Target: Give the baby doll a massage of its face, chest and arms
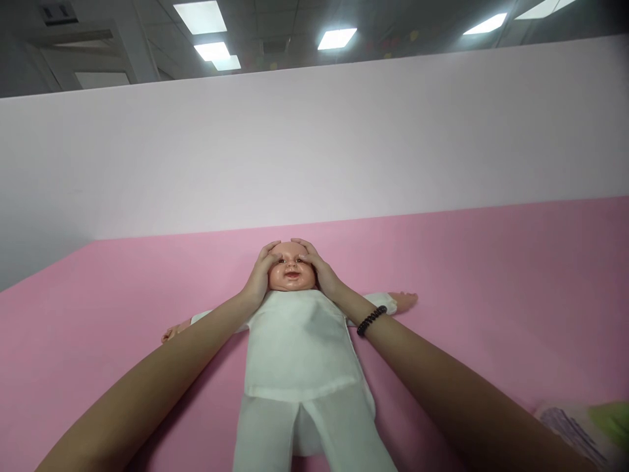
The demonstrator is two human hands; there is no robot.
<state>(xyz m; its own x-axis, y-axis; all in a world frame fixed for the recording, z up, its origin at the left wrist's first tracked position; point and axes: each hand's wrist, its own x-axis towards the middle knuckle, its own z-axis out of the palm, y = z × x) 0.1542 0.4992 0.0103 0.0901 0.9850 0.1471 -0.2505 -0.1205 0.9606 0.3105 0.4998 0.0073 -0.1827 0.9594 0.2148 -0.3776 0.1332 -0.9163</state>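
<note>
A baby doll (pixel 295 341) lies on its back on a pink mat (pixel 491 262), right in the middle. Its head is far from the camera and its legs point toward the camera. The doll wears a white top and white pants. Its arms are stretched out to both sides, and its small bare hands rest on the mat. Both of the person's arms reach forward over the doll. The left hand (pixel 260 275) is pressed on the left side of the doll's head, with the fingers curled over the forehead. The right hand (pixel 319 269) is pressed on the other side of the head the same way, fingers bent around the top. So the two hands cup the head between them, and the fingertips come close together over the forehead. A dark bead bracelet (pixel 371 320) sits on the right wrist. Behind the mat stands a plain pale wall (pixel 314 144). Above the wall you can see ceiling lights (pixel 337 38). At the bottom right corner lies a soft pack (pixel 584 426) with purple and green on it, well apart from the doll.
</note>
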